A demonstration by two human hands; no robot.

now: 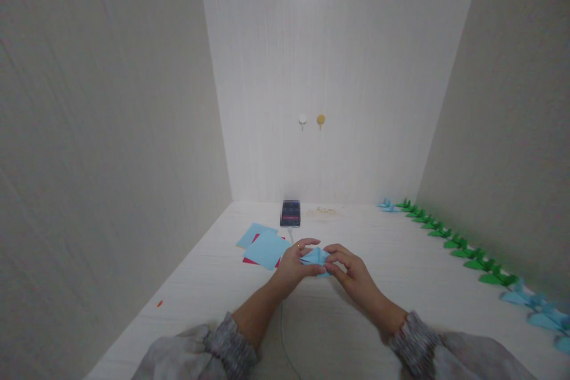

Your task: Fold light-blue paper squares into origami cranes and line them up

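Note:
A partly folded piece of light blue origami paper (317,256) is held between both hands above the middle of the table. My left hand (294,262) grips its left side, thumb along the lower edge and fingers behind the upper one; a ring shows on one finger. My right hand (348,267) pinches the right end between thumb and fingers. The fingers hide parts of the folds. Just left of my left hand lie light blue square sheets (267,250), with red sheets (250,261) showing from underneath.
A phone (291,214) lies near the back wall, with a white cable (283,332) running toward me. Folded green paper cranes (455,242) and blue ones (545,316) line the right wall. A small orange-red scrap (160,303) sits at the left edge. Two hooks (320,120) are on the back wall.

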